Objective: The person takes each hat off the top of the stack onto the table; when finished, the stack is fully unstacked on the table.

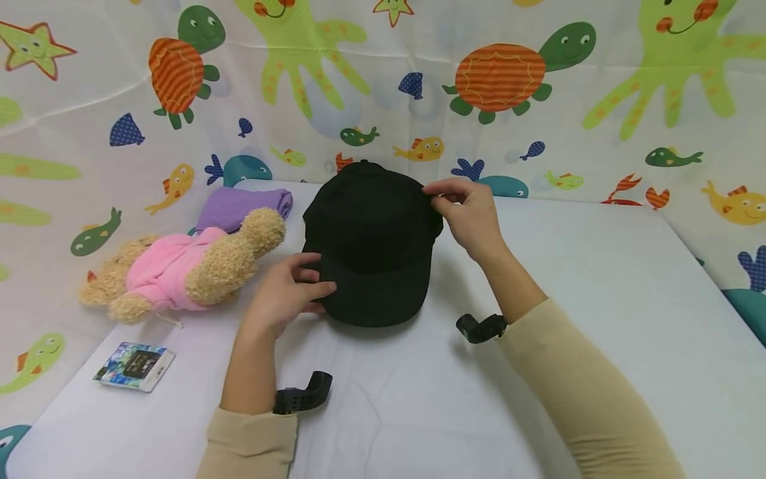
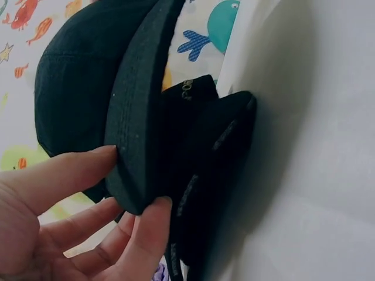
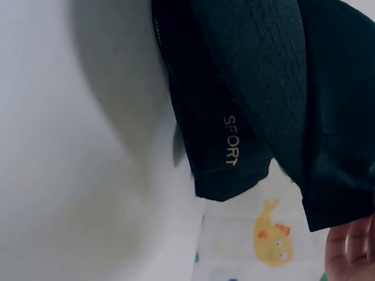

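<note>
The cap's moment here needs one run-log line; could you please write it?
cap: held two-handed | left hand: pinches brim | right hand: grips side | bear: lies left of cap

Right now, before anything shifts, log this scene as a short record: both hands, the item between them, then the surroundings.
Item: black cap, brim toward the person
Left hand: grips the brim's left edge
Right hand: pinches the cap's upper right side
Lettering: SPORT, on black fabric under the brim
Left side: plush bear in pink, lying down; purple cloth behind it; colourful packet nearer the person
Surface: white table
Backdrop: sea-animal sheet
</note>
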Tool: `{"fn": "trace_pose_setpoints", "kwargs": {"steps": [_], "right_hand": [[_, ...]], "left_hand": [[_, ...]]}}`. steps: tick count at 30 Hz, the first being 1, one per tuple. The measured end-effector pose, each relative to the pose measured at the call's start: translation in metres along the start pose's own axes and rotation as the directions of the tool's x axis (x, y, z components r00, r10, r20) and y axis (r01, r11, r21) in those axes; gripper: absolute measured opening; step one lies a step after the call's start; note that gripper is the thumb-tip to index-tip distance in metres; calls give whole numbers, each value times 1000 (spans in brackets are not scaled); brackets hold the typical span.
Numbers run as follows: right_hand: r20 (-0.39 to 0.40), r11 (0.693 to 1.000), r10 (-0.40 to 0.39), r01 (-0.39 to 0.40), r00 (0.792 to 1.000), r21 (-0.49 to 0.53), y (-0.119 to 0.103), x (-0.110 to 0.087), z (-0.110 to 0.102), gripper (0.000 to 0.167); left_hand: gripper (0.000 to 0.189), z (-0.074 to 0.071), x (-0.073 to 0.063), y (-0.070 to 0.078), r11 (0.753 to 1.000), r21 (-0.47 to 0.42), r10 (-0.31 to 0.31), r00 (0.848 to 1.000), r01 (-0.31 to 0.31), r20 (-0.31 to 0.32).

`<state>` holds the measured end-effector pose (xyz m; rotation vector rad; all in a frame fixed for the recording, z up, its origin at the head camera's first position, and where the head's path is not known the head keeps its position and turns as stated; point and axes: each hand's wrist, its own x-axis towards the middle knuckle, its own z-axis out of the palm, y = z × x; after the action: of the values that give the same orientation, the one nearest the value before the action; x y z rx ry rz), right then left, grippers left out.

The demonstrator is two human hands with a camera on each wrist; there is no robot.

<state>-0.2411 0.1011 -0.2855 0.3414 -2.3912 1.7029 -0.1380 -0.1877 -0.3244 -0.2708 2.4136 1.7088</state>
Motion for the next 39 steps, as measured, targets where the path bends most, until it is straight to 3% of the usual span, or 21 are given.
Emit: {"fn": "trace_pose_setpoints", "kwargs": {"steps": [13,24,39], "right_hand": [[-58,998,11,-7,998,56,-2,-3,-25,23],[-121,997,33,-24,992,69,5,-6,-52,24],[-160,994,72,-57,984,94,13,-8,-82,24]], "left_hand": [[71,18,2,14,997,-67,47,999,-45,25],[68,39,12,37,995,14,98,990,-100,105],[66,57,26,41,994,-59,97,986,-90,136]]}}
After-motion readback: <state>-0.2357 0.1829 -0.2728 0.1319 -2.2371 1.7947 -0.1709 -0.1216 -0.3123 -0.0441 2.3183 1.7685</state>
